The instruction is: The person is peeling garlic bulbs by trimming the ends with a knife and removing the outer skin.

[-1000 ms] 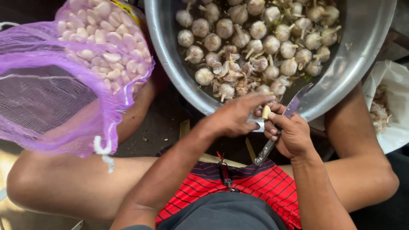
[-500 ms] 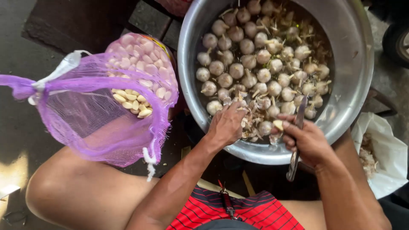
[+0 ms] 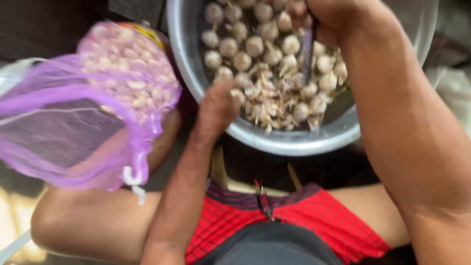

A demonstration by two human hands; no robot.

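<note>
A large steel bowl [image 3: 274, 143] holds several whole garlic bulbs [image 3: 255, 45] and a heap of loose skins and cloves [image 3: 274, 100]. My left hand [image 3: 218, 105] reaches over the near rim, its fingers down in the loose pile; motion blur hides what they hold. My right hand [image 3: 333, 19] is high over the bowl, near the top edge of the view, closed around a knife [image 3: 307, 49] whose blade points down toward the bulbs. My right forearm crosses the right side of the bowl.
A purple mesh bag [image 3: 64, 132] lies over my left knee, its far end full of peeled garlic cloves [image 3: 125, 73]. My red checked shorts [image 3: 294, 221] are below the bowl. Something white [image 3: 451, 88] lies at the right edge.
My right hand has lifted with the knife from the bowl's near rim to above the bulbs. My left hand stays at the loose pile near the rim. The view has shifted closer.
</note>
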